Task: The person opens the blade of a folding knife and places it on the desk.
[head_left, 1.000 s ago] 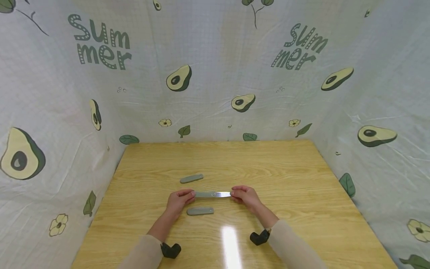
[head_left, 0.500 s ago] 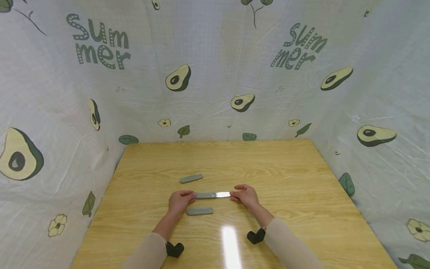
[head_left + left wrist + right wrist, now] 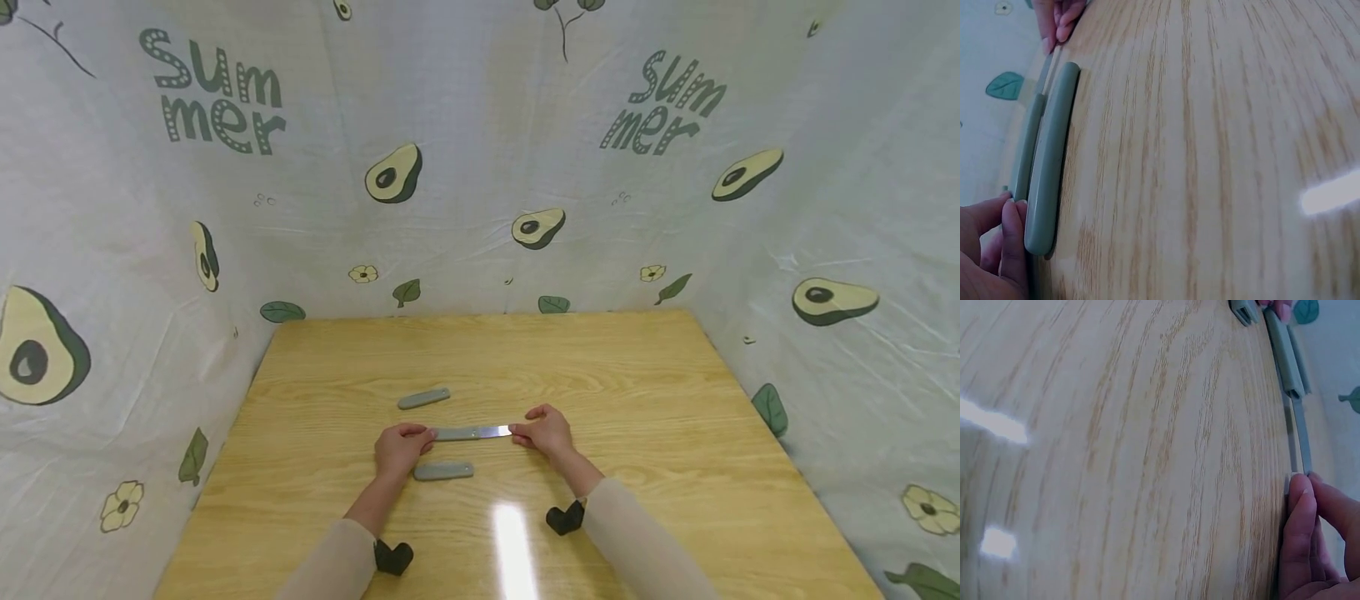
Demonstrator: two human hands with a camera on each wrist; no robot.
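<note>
A folding knife (image 3: 456,434) with a grey-green handle and its metal blade (image 3: 493,432) out lies level between both hands, just above or on the table; which, I cannot tell. My left hand (image 3: 401,450) pinches the handle's left end between thumb and fingers. At the other end, my right hand (image 3: 545,433) pinches the blade tip. Nearer the body lies a second grey-green folding knife (image 3: 443,472), blade not visible, close beside my left fingers in the left wrist view. A third similar knife (image 3: 423,398) rests beyond the held one, slightly slanted.
The wood-grain table (image 3: 600,367) is enclosed at the back and sides by a white cloth (image 3: 465,108) printed with avocados and leaves. A bright light reflection (image 3: 516,550) shows on the tabletop near the front.
Both forearms have come slightly closer together, and the right wrist has turned a little. The hands keep the same pinches on the folding knife; the two other knives stay in place.
</note>
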